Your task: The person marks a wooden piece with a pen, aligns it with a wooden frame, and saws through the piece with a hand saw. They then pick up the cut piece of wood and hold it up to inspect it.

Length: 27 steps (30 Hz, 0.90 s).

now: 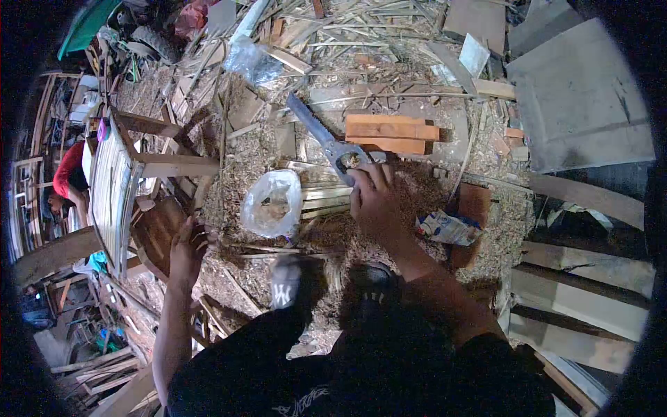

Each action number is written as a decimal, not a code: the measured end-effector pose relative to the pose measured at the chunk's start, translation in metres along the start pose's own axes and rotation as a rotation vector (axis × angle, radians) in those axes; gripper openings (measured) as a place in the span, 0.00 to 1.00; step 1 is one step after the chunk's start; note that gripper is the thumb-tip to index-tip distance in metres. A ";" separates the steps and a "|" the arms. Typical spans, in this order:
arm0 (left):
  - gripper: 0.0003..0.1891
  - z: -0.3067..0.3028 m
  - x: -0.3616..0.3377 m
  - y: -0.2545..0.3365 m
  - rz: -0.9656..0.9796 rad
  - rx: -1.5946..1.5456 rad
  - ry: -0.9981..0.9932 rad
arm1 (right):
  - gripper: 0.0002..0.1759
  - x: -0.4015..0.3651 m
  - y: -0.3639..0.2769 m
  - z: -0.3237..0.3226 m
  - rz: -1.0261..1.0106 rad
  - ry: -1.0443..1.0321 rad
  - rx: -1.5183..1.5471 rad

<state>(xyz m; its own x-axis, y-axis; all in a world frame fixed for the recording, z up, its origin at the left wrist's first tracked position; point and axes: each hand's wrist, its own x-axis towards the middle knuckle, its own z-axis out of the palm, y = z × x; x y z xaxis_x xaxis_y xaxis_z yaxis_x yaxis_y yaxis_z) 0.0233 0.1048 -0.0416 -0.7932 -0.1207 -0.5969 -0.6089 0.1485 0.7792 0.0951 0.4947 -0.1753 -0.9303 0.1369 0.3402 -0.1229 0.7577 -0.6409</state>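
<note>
My right hand point(375, 198) is closed on the handle of a hand saw point(316, 130). The saw's dark toothed blade points up and to the left, over the sawdust-covered floor. Beside the blade lie a few orange-brown wood blocks point(389, 132), side by side. My left hand point(189, 250) hangs at the left with its fingers apart and nothing held. Its fingertips overlap the edge of a brown wooden panel point(158, 233) under a bench. Between the hands sits a clear plastic bag point(274, 208), next to thin wood strips point(323, 197).
At the left stands a wooden bench point(114, 184); beyond it a person in a red top point(68, 174) bends down. A printed packet point(450, 228) lies right of my right hand. Scrap strips point(361, 38) litter the far floor. Large boards point(583, 97) and beams point(583, 306) line the right side.
</note>
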 end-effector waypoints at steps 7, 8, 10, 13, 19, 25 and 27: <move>0.16 0.021 0.019 0.014 0.130 0.144 -0.114 | 0.19 -0.011 0.037 0.039 -0.225 0.011 -0.351; 0.15 0.016 0.041 0.006 0.105 0.067 -0.183 | 0.20 -0.019 0.046 0.044 -0.275 -0.047 -0.431; 0.15 0.034 0.066 -0.006 0.148 0.149 -0.150 | 0.20 -0.020 0.052 0.042 -0.325 -0.078 -0.475; 0.15 0.079 0.073 0.001 0.150 0.147 -0.129 | 0.21 -0.011 0.051 0.040 -0.350 -0.180 -0.622; 0.16 0.110 0.097 0.010 0.189 0.256 -0.450 | 0.11 -0.001 0.032 0.028 -0.403 -0.317 -0.337; 0.14 0.141 0.127 0.016 0.315 0.338 -0.401 | 0.24 -0.009 0.014 -0.037 -0.112 -0.376 0.202; 0.13 0.149 0.160 0.011 0.426 0.434 -0.403 | 0.22 -0.022 0.005 -0.072 -0.015 -0.133 0.110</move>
<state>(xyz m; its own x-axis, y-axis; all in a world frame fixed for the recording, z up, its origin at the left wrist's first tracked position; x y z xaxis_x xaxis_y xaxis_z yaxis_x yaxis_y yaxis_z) -0.1108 0.2335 -0.1571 -0.8511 0.3932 -0.3479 -0.1274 0.4881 0.8634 0.1403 0.5417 -0.1368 -0.9649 0.0348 0.2604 -0.1671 0.6835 -0.7105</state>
